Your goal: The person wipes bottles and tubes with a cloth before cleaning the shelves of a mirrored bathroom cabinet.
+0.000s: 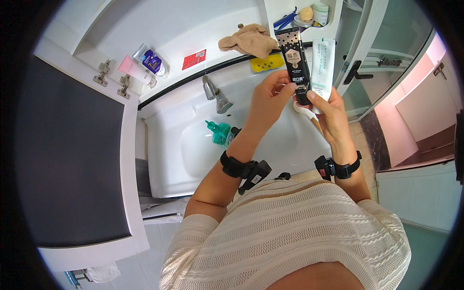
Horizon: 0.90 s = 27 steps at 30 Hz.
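Note:
My left hand [270, 96] pinches the lower part of a black squeeze tube [295, 65] with a gold dotted end. The tube stands cap down, over the back right of the white washbasin [170, 152]. Right beside it, my right hand [331, 116] holds a white squeeze tube [322, 65] with green print. My right thumb also reaches the black tube's lower edge. Below the hands lies a brush-like item with a white head [302, 110] and a wooden handle, partly hidden by my right hand. A green pump bottle [220, 133] is in the basin, partly behind my left forearm.
A chrome faucet [217, 94] rises at the basin's back. On the ledge are a brown cloth [250, 40], a yellow soap dish [267, 63], a red packet [194, 59], a pink tube [136, 70] and a purple-labelled tube [152, 61]. An open cabinet door [72, 152] stands left.

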Tool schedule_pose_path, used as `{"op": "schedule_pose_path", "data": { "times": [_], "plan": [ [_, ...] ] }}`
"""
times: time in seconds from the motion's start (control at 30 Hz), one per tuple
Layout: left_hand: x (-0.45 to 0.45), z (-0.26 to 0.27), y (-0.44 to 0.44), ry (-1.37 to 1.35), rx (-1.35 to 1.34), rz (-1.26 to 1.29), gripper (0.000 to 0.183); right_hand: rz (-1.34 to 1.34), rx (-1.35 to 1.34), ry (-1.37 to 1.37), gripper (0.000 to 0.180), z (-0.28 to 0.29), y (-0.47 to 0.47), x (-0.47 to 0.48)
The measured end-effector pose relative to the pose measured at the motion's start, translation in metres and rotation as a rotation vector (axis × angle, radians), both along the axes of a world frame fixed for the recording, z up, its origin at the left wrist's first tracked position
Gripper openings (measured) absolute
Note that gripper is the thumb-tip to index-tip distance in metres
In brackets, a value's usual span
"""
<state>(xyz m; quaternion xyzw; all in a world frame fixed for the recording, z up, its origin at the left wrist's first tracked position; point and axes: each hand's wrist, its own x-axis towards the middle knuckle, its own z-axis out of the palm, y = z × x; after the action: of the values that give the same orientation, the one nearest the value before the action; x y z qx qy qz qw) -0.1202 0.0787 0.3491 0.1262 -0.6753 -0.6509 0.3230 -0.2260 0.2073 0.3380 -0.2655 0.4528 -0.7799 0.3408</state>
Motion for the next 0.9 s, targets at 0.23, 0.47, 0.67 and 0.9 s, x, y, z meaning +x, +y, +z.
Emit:
{"op": "schedule_pose_path", "data": {
  "times": [0.23, 0.47, 0.67, 0.9],
  "plan": [
    [0.004, -0.008, 0.006, 0.015, -0.144, 0.069, 0.043, -0.006, -0.001, -0.011, 0.031, 0.0, -0.005, 0.008],
    [0.005, -0.006, 0.014, -0.031, -0.285, 0.108, 0.057, 0.013, -0.05, -0.007, 0.032, -0.002, -0.009, 0.017],
    [0.008, -0.007, 0.01, -0.119, -0.199, 0.117, 0.052, 0.066, 0.001, 0.047, 0.03, -0.001, -0.009, 0.018],
    [0.033, 0.002, -0.009, 0.034, 0.271, -0.157, 0.034, 0.07, 0.073, 0.015, 0.028, 0.001, -0.01, 0.004]
  ]
}}
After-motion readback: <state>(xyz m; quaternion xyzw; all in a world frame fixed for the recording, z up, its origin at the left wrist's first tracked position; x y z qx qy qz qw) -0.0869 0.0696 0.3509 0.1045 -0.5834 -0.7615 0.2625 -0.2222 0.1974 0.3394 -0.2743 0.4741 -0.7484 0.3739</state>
